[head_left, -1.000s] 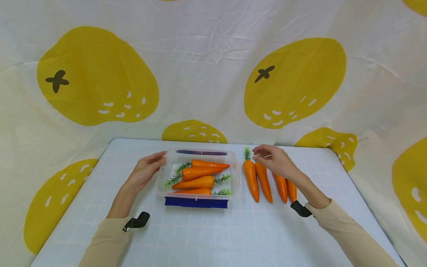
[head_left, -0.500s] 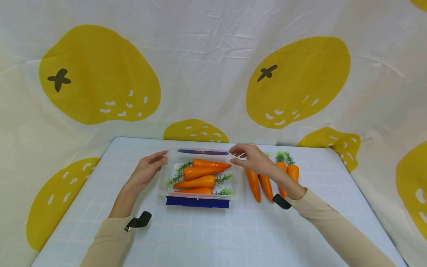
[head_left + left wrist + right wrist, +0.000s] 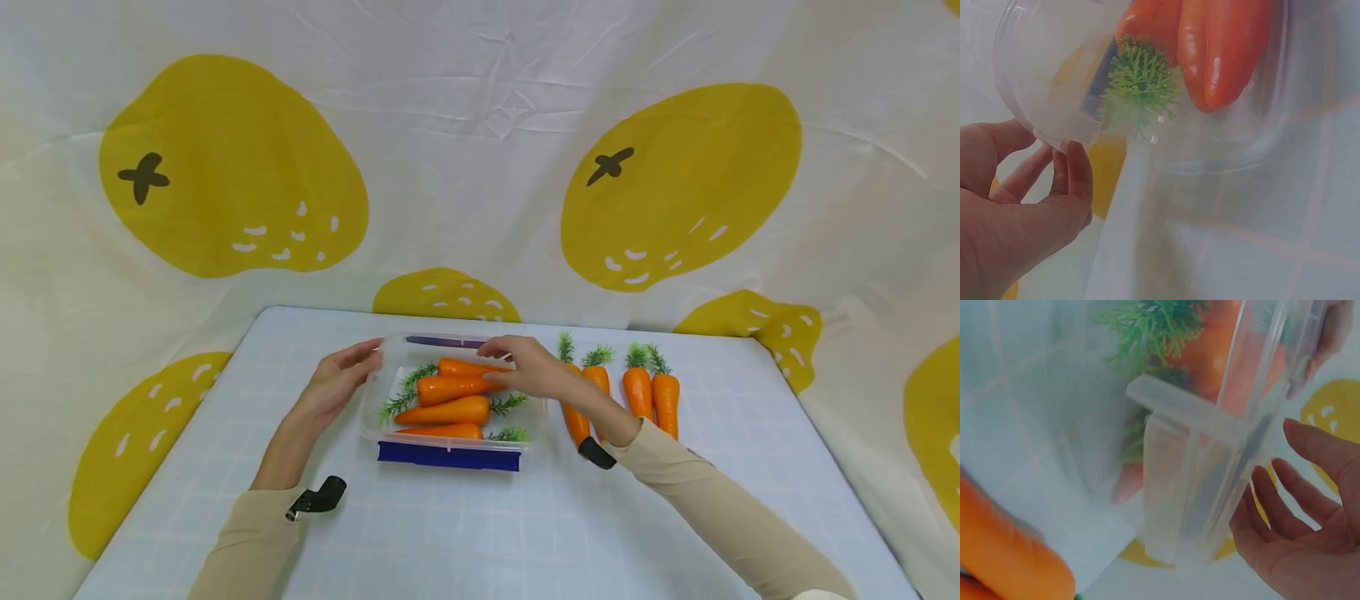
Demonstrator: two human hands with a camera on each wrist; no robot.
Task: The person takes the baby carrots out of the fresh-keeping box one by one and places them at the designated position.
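Observation:
A clear plastic container with blue latches stands on the table, several toy carrots with green leafy tops lying inside it. My left hand holds its left back corner; in the left wrist view the thumb and fingers of that hand pinch the rim. Over the right part of the container hovers my right hand, fingers relaxed, in front of some carrots. The right wrist view shows that hand with nothing in it, close to the container's end wall.
To the right of the container, several more toy carrots lie side by side, leafy tops pointing to the back. A pale checked cloth covers the table. Behind it hangs a white curtain with yellow fruit prints.
My right hand has moved left, from above the loose carrots to over the container. The left hand stays at the container's corner. The view has shifted slightly.

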